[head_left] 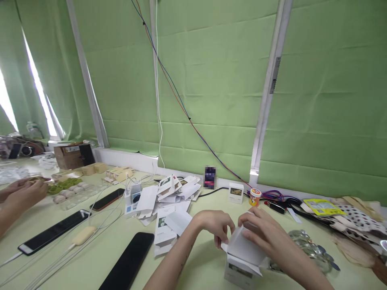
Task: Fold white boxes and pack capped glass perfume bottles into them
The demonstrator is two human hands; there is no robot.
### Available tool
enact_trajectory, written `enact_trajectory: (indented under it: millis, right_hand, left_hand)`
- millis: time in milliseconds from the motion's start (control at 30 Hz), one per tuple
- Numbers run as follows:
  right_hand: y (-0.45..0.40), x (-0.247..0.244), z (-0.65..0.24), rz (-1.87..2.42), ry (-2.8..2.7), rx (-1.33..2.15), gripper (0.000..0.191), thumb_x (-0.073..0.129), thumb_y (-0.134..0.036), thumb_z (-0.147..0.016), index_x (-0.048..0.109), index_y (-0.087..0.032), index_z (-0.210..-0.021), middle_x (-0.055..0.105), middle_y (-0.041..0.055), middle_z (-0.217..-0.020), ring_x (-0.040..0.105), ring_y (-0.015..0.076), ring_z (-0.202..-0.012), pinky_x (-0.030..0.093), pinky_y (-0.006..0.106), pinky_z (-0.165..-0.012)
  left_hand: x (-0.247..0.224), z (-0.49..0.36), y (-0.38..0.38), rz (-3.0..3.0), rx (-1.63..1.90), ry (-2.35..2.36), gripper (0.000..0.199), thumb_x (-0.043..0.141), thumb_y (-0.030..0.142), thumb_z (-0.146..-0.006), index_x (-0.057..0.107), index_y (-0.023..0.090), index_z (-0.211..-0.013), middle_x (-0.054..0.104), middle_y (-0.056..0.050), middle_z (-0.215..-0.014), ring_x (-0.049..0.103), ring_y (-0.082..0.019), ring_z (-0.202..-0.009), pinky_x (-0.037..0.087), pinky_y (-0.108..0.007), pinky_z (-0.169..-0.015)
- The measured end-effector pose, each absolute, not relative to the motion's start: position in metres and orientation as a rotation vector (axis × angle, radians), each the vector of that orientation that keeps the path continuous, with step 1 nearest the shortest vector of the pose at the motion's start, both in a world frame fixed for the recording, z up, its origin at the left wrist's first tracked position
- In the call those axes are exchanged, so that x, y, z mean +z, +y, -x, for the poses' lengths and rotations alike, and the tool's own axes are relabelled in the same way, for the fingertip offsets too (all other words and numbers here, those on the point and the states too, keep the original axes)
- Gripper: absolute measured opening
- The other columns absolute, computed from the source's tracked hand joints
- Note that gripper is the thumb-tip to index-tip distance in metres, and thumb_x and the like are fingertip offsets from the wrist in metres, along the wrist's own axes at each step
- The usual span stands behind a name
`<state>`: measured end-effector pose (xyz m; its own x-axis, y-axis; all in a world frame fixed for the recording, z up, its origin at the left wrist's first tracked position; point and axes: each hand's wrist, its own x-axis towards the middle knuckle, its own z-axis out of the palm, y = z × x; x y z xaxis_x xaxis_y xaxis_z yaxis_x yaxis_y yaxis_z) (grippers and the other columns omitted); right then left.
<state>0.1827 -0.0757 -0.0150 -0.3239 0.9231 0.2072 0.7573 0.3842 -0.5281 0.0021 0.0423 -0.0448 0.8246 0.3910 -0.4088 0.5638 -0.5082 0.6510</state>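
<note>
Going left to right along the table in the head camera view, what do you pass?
Co-worker's hands → phone on a cable → black phone → pile of flat white cartons → left hand → white box → right hand → yellow packet

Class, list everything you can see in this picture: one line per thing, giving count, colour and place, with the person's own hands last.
small carton: one, white, near edge, flaps up
flat cartons: a pile, white, table centre
phones: three, black, left half
standing box: one, white, by the wall
small jar: one, orange lid, beside that box
brown box: one, far left
co-worker's hands: two, left edge
blinds: green, behind
table: one, pale green
left hand: on the carton's flap
right hand: on the carton's flap
</note>
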Motion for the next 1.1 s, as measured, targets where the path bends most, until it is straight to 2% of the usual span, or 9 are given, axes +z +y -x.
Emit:
enact_trajectory:
  millis: [267, 467, 633, 800, 900, 1033, 1100]
  right_hand:
    - [-0.079, -0.011, -0.185, 1.4, -2.191, 0.558, 0.013, 0.048, -0.027, -0.091, 0.06, -0.032, -0.092, 0.054, -0.0009, -0.095, 0.051, 0.0187, -0.096, 0.039, 0.027, -0.08]
    - [-0.081, -0.009, -0.184, 1.404, -2.203, 0.573, 0.014, 0.048, -0.028, -0.091, 0.061, -0.033, -0.095, 0.054, -0.0006, -0.095, 0.05, 0.0196, -0.097, 0.039, 0.028, -0.081]
    - [-0.083, -0.007, -0.187, 1.398, -2.201, 0.596, 0.012, 0.05, -0.031, -0.09, 0.062, -0.032, -0.092, 0.054, 0.0001, -0.095, 0.051, 0.0205, -0.096, 0.04, 0.029, -0.08]
    - [-0.08, -0.007, -0.192, 1.399, -2.203, 0.615, 0.01, 0.052, -0.033, -0.089, 0.061, -0.031, -0.091, 0.055, 0.0, -0.094, 0.052, 0.021, -0.095, 0.04, 0.029, -0.08]
    - [-0.078, -0.008, -0.193, 1.396, -2.206, 0.641, 0.01, 0.052, -0.034, -0.089, 0.061, -0.031, -0.092, 0.056, 0.0001, -0.095, 0.052, 0.0212, -0.095, 0.04, 0.03, -0.081]
    - [-0.077, -0.01, -0.193, 1.408, -2.202, 0.636, 0.01, 0.051, -0.034, -0.089, 0.061, -0.031, -0.092, 0.056, 0.0001, -0.094, 0.053, 0.021, -0.095, 0.041, 0.03, -0.081]
    - [-0.077, -0.011, -0.193, 1.415, -2.207, 0.604, 0.011, 0.051, -0.034, -0.089, 0.061, -0.031, -0.091, 0.057, 0.0003, -0.095, 0.053, 0.021, -0.095, 0.041, 0.029, -0.08]
  left_hand:
    - [-0.044, -0.001, 0.042, -2.154, -0.239, 0.688, 0.019, 0.066, 0.008, -0.068, 0.06, 0.02, -0.082, 0.059, 0.011, -0.049, 0.06, -0.009, -0.041, 0.045, -0.018, -0.057]
    - [-0.042, -0.002, 0.04, -2.139, -0.218, 0.657, 0.012, 0.065, 0.009, -0.068, 0.059, 0.019, -0.073, 0.06, 0.01, -0.052, 0.061, -0.008, -0.043, 0.044, -0.017, -0.055]
    - [-0.045, -0.004, 0.042, -2.152, -0.241, 0.658, 0.02, 0.065, 0.009, -0.07, 0.064, 0.021, -0.085, 0.059, 0.011, -0.05, 0.06, -0.008, -0.043, 0.044, -0.017, -0.057]
    - [-0.046, -0.004, 0.043, -2.157, -0.289, 0.665, 0.019, 0.062, 0.007, -0.073, 0.065, 0.02, -0.086, 0.058, 0.01, -0.048, 0.06, -0.008, -0.042, 0.045, -0.018, -0.059]
    - [-0.045, -0.004, 0.042, -2.154, -0.292, 0.647, 0.021, 0.063, 0.01, -0.074, 0.063, 0.02, -0.092, 0.059, 0.01, -0.051, 0.06, -0.008, -0.042, 0.046, -0.018, -0.058]
    - [-0.044, -0.003, 0.041, -2.113, -0.309, 0.632, 0.037, 0.065, 0.013, -0.072, 0.053, 0.022, -0.107, 0.06, 0.009, -0.055, 0.06, -0.011, -0.042, 0.048, -0.02, -0.053]
    - [-0.045, -0.003, 0.042, -2.103, -0.327, 0.642, 0.039, 0.065, 0.012, -0.072, 0.051, 0.021, -0.107, 0.059, 0.009, -0.054, 0.06, -0.012, -0.042, 0.048, -0.021, -0.052]
